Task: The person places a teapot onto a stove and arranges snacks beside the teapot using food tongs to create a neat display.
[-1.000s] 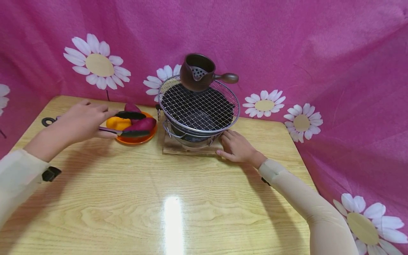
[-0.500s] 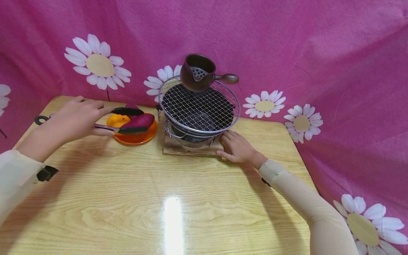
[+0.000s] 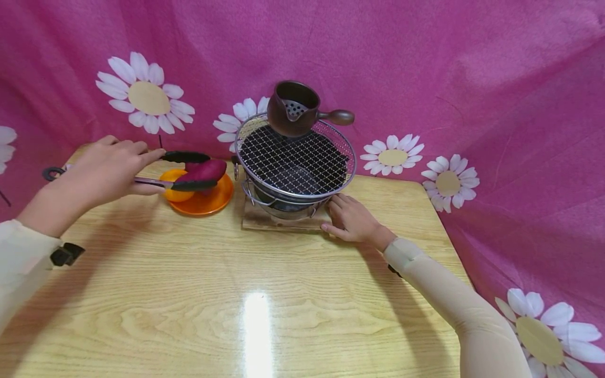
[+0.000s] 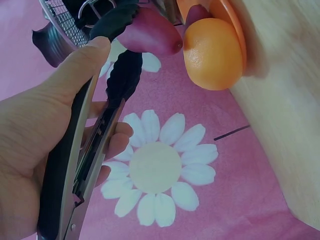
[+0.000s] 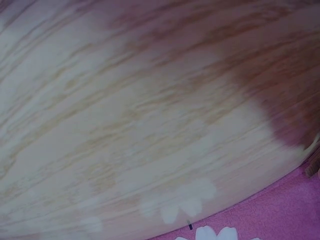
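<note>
My left hand (image 3: 96, 170) grips black-tipped metal tongs (image 4: 67, 165). Between the tongs' tips is a purple sweet potato (image 3: 203, 171), raised over an orange plate (image 3: 219, 202). An orange (image 4: 212, 55) sits on that plate, and a second purple sweet potato (image 4: 197, 14) lies partly hidden beside it. My right hand (image 3: 354, 218) holds the right end of a wooden base board (image 3: 283, 223), thumb at its front corner and fingertips partly hidden beneath the grill's rim. On the board stands a round tabletop grill with a wire mesh (image 3: 298, 168).
A dark brown side-handled pot (image 3: 288, 123) stands at the back of the mesh. Pink cloth with daisies (image 3: 392, 52) hangs behind and to the right of the wooden table (image 3: 198, 304). The right wrist view holds mostly tabletop (image 5: 125, 125).
The tongs have risen and drawn slightly left, lifting the sweet potato off the plate's contents; more of the orange and plate shows. My right hand has stayed at the board.
</note>
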Demonstrator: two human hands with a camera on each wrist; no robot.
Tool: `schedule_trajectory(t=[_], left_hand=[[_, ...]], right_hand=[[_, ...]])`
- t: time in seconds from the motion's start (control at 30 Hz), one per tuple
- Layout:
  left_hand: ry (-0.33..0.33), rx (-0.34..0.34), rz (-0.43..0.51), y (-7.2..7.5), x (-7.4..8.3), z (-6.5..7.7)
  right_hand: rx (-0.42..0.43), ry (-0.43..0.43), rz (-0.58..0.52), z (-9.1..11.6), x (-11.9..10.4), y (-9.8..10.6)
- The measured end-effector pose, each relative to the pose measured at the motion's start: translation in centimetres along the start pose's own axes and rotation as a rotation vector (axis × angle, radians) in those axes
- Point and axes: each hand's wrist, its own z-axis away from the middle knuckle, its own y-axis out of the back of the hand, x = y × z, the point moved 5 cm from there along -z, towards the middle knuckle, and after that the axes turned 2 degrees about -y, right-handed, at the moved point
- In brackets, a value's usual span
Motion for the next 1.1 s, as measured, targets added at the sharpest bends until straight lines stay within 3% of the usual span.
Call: schedule_trajectory(t=[0.2, 0.43, 0.8, 1.1], left_hand=[[0.013, 0.033, -0.013, 0.5, -0.4, 0.0], [0.01, 0.119, -0.006, 1.5, -1.1, 0.1], [0.133, 0.059, -0.003, 3.5, -2.8, 0.2], [0.134, 0.115, -0.022, 5.5, -2.9, -0.1]], right_hand=[[0.007, 0.005, -0.001, 0.0, 0.0, 0.0], [0.002, 0.001, 0.0, 0.0, 0.0, 0.0], [0.009, 0.0, 0.0, 0.0, 0.0, 0.0], [0.002, -0.004, -0.004, 0.0, 0.1, -0.1]])
